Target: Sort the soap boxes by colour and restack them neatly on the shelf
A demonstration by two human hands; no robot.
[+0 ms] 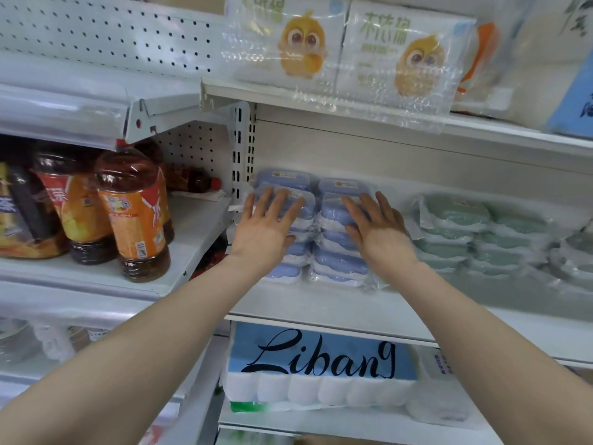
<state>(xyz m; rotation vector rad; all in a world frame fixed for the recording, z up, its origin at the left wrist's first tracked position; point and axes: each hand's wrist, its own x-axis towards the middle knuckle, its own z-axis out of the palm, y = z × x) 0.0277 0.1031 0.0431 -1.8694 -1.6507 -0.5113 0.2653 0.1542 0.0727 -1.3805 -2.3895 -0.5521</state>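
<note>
Blue soap boxes in clear wrap stand in two stacks on the white shelf point(321, 303), a left stack point(282, 271) and a right stack point(340, 264). My left hand point(266, 226) lies flat with spread fingers against the front of the left blue stack. Against the right blue stack presses my right hand point(378, 229), fingers straight too. Further right, green soap boxes point(455, 229) sit in stacks of their own. At the far right edge are greyish boxes point(574, 255), blurred.
Tea bottles point(134, 213) stand on the neighbouring shelf to the left. Tissue packs with a yellow chick print point(353, 56) overhang the shelf above. A blue "Libang" pack of paper rolls point(321, 370) fills the shelf below. A perforated upright point(240, 149) borders the blue stacks.
</note>
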